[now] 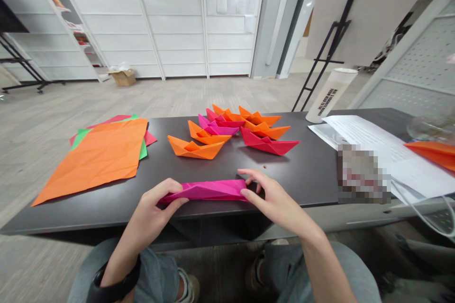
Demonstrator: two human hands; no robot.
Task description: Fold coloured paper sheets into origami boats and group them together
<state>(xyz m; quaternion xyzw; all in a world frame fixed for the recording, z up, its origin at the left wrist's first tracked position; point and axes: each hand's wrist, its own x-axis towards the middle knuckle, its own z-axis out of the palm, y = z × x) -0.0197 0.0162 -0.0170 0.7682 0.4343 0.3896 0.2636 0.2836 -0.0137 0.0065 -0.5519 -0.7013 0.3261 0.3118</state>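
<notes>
A magenta piece of folded paper (211, 190), long and narrow, lies level at the front edge of the dark table. My left hand (156, 208) pinches its left end between thumb and fingers. At the other end my right hand (270, 199) has its thumb on the paper, with the index finger raised behind it; the remaining fingers curl under and are partly hidden. Beyond my hands stand several folded paper boats, among them an orange boat (195, 149), a red boat (270, 143) and a magenta boat (220, 128).
On the left lies a stack of paper sheets with an orange sheet (99, 156) on top. To the right are printed papers (377, 142), a white cup (330, 94), a blurred-out item (362, 175) and an orange folded paper (433, 153). The table's front edge (117, 222) runs just below my hands.
</notes>
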